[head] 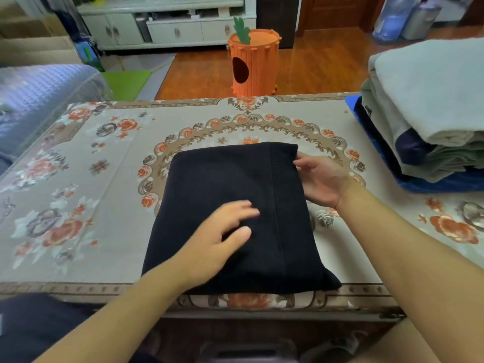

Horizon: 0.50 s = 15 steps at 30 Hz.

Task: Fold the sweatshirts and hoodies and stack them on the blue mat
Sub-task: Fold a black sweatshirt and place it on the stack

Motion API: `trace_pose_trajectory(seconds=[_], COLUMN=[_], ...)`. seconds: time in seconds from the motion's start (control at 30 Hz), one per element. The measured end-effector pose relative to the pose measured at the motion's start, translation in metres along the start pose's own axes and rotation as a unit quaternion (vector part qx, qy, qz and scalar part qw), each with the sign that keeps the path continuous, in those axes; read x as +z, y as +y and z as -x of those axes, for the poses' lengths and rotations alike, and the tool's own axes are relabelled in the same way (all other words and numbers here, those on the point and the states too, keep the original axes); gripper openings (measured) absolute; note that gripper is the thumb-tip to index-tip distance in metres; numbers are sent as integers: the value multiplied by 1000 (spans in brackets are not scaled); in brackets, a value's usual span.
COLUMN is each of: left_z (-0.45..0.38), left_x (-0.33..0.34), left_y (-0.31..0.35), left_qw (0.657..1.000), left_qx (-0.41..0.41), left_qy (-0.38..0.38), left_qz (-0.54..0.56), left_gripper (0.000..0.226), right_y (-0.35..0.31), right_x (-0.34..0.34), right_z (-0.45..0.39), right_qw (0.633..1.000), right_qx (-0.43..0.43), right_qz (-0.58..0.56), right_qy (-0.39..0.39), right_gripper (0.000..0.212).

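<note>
A dark navy sweatshirt lies folded into a rectangle in the middle of the table. My left hand rests flat on top of it, fingers spread and slightly blurred. My right hand is at the garment's right edge, palm turned toward it, with the fingertips touching the far right corner. At the right end of the table the blue mat carries a tall stack of folded garments, pale grey on top with green and dark ones beneath.
The table wears a floral cloth. An orange carrot-shaped bin stands on the wooden floor beyond the far edge. A blue-covered sofa sits at the left. A cabinet lines the back wall.
</note>
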<state>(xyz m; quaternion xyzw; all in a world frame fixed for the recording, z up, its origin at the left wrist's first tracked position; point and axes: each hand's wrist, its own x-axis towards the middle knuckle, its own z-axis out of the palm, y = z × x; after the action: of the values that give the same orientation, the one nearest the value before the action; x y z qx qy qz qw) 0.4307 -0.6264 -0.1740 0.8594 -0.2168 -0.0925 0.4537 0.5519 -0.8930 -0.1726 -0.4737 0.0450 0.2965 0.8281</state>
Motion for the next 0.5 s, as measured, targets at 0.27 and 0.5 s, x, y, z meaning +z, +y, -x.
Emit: trace_pose_trajectory(seconds=[0.27,0.5], left_z=[-40,-38], left_x=[12,13], left_y=[-30,-32], left_qw=[916,912], left_qx=[-31,-24], left_qy=[118,129], left_qz=[-383,-389], left_gripper=[68,62], right_y=[-1,-3], right_x=[52,42], right_z=[-1,-9], right_qw=[955,924], right_qx=[47,-54], right_qz=[291,312], right_qy=[32,215], right_gripper=[32,30])
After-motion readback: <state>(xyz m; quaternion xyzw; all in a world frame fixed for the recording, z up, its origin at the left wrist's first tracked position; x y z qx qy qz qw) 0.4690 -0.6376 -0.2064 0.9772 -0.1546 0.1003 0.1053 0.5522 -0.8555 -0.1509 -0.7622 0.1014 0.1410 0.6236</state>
